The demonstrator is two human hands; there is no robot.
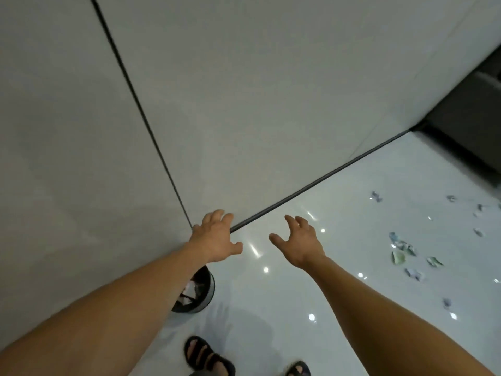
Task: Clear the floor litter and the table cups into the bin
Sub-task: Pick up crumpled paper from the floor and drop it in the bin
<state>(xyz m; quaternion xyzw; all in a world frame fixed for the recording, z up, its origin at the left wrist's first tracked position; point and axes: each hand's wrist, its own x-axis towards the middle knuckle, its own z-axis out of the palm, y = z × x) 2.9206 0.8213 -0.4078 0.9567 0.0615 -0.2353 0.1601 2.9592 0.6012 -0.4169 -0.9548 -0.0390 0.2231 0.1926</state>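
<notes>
Both arms reach forward over the glossy white floor. My left hand hovers with spread, relaxed fingers and holds nothing. My right hand is likewise spread and bare. A small round bin with a dark rim stands on the floor under my left forearm, partly hidden by it, with white scraps inside. Several torn paper scraps lie scattered on the floor to the right, well beyond my right hand. No table or cups are in view.
A plain grey wall with a dark vertical seam fills the upper view and meets the floor along a dark skirting strip. Dark furniture sits at the far right. My sandalled feet stand at the bottom edge.
</notes>
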